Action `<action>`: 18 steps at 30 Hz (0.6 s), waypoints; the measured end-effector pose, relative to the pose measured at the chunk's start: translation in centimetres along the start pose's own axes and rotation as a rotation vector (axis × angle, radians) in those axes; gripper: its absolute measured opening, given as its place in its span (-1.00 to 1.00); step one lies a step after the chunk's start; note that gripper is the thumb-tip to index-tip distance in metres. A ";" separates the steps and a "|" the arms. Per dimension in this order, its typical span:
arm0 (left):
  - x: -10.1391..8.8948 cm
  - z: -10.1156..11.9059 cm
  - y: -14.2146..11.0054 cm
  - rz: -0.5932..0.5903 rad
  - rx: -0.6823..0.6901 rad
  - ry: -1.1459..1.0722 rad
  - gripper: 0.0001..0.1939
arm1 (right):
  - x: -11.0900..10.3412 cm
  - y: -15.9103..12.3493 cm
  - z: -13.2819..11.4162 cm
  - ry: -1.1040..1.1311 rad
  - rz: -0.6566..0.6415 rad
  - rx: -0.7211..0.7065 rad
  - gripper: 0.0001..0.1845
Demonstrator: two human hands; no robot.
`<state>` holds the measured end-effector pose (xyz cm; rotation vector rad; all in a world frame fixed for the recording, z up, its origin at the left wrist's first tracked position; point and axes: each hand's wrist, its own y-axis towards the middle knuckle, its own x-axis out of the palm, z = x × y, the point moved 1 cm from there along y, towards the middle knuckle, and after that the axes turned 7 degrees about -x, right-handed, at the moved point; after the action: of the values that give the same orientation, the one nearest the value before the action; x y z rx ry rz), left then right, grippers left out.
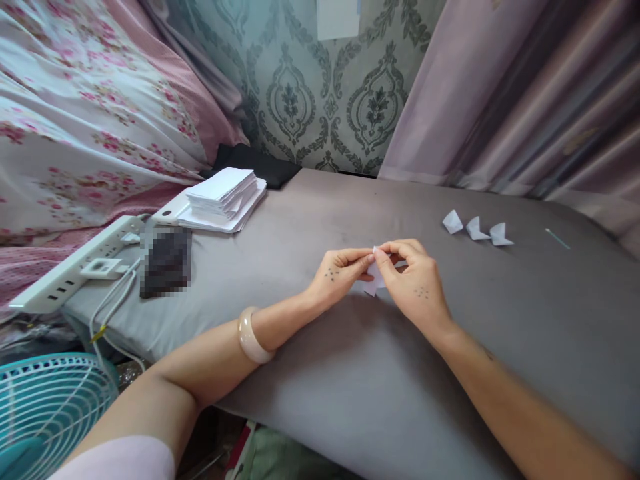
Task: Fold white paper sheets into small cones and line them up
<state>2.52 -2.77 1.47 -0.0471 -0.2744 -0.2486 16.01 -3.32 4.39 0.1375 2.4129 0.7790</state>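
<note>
A small folded piece of white paper (pixel 373 283) is held up between my two hands above the grey-covered surface. My left hand (pixel 340 270) pinches its left side between thumb and fingers. From the right, my right hand (pixel 413 273) grips the upper edge, thumb against the curled fingers. The fingertips of both hands meet at the top of the paper and hide much of it. To the right, three folded white paper pieces (pixel 453 222) sit in a row, each with pointed corners.
A stack of white paper (pixel 223 197) lies at the back left, beside a black folded item (pixel 260 165). A white power strip (pixel 75 267) with cables and a blurred dark object (pixel 166 262) are at left. A thin stick (pixel 557 238) lies far right; a teal fan (pixel 50 413) stands lower left.
</note>
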 end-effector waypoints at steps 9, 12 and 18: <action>0.1 0.4 -0.2 -0.005 0.011 0.015 -0.66 | -0.2 0.1 0.1 -0.017 -0.027 -0.057 -0.80; 0.2 0.5 -0.2 -0.008 0.015 0.026 -0.67 | -0.2 0.2 0.2 -0.036 -0.033 -0.079 -0.81; 0.0 0.6 -0.1 0.012 0.032 0.026 -0.69 | -0.4 0.2 0.5 -0.003 -0.028 -0.095 -0.83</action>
<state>2.35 -2.87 2.09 -0.0136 -0.2524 -0.2327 16.58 -3.01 4.44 0.0676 2.3647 0.8779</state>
